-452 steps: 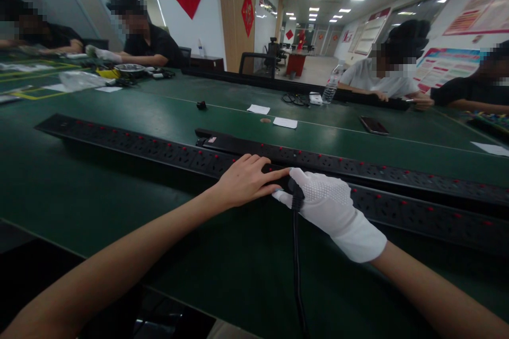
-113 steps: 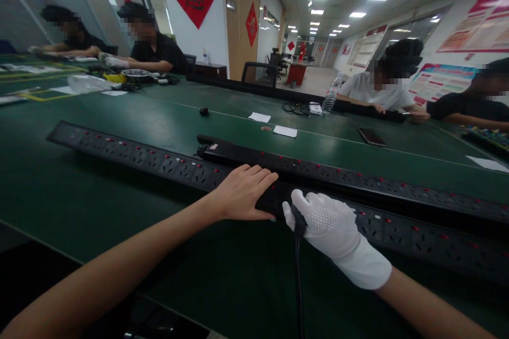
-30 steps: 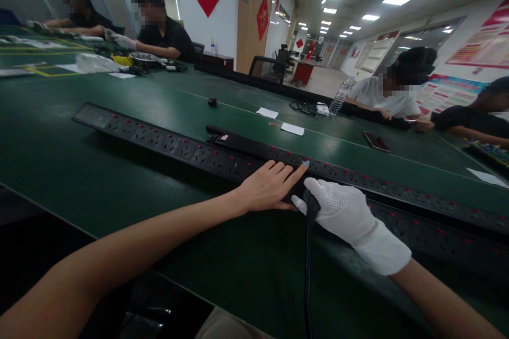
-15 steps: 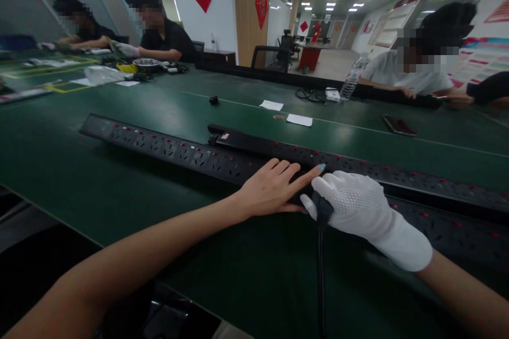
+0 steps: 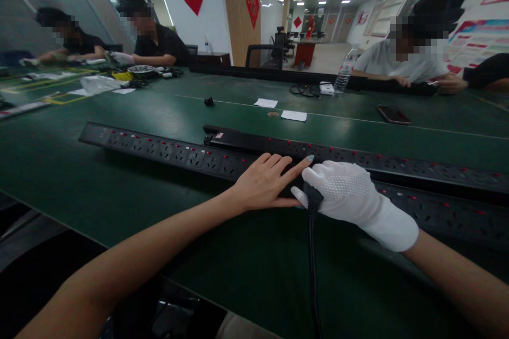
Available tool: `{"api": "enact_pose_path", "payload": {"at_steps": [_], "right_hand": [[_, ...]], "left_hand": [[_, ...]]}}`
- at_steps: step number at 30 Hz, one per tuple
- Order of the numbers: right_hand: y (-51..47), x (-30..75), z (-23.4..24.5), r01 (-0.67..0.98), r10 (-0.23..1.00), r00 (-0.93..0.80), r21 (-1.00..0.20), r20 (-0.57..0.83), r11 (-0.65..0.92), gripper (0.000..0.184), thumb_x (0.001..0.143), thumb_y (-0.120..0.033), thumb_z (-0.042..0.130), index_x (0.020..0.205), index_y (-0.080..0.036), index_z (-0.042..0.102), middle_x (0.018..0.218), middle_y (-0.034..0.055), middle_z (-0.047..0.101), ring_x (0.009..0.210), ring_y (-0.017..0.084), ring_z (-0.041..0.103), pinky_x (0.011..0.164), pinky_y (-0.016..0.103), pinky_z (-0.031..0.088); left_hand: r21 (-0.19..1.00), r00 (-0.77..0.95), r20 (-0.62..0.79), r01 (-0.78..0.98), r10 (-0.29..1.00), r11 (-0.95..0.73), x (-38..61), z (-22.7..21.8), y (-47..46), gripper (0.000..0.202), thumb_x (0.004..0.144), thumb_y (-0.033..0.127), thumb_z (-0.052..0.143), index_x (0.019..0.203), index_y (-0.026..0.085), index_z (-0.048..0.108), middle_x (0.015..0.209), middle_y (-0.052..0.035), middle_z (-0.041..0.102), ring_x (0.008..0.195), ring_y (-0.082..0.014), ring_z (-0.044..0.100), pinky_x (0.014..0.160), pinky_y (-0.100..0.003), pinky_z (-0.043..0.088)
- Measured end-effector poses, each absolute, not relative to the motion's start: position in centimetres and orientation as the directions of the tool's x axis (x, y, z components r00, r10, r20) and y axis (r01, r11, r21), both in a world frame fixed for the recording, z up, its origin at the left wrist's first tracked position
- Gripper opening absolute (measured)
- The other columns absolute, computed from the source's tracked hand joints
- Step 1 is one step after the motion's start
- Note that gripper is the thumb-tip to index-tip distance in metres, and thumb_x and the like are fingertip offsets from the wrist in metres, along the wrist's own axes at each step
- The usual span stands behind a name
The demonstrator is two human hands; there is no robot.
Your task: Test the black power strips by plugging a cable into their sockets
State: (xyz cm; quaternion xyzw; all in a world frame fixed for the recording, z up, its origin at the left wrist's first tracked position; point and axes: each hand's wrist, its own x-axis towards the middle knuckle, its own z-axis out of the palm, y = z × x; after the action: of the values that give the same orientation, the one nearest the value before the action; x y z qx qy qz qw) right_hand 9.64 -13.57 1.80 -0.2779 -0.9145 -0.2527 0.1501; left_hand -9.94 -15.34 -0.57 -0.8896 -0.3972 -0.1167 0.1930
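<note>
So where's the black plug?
The black plug is right of centre in the head view, in the gloved right grip, beside the bare left grip.

Our green table, with two long socket strips across its near half.
On the tabletop we see the near socket strip and, just behind it, the rear socket strip; beyond them lie a small black piece, two white papers and a dark phone. Farther off we find a black cable by a white item, an upright clear bottle and, to our left, a crumpled plastic bag.
</note>
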Motion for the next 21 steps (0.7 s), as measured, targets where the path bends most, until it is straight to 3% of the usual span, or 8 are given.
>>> {"api": "enact_pose_path", "payload": {"at_steps": [8,21], "right_hand": [[-13.63,9.70,1.70,0.589,0.424,-0.790,0.357,0.442,0.725,0.037,0.085,-0.046,0.035,0.084,-0.017,0.058,0.071,0.0050,0.058,0.062,0.015,0.049,0.055,0.027,0.021],[-13.73,9.61,1.77,0.589,0.417,-0.787,0.349,0.455,0.729,0.038,0.085,-0.046,0.035,0.081,-0.016,0.058,0.070,0.0047,0.058,0.063,0.015,0.049,0.055,0.027,0.021]], "left_hand": [[-0.294,0.667,0.344,0.745,0.661,-0.599,-9.96,-0.45,-15.51,0.072,0.083,0.064,0.018,0.136,0.014,0.024,0.115,-0.0135,0.048,0.098,-0.0242,0.046,0.079,-0.035,0.033],[-0.264,0.657,0.350,0.754,0.668,-0.602,-9.84,-0.52,-15.68,0.066,0.085,0.059,0.022,0.135,0.016,0.026,0.117,-0.0133,0.046,0.100,-0.0252,0.044,0.082,-0.037,0.033]]}}
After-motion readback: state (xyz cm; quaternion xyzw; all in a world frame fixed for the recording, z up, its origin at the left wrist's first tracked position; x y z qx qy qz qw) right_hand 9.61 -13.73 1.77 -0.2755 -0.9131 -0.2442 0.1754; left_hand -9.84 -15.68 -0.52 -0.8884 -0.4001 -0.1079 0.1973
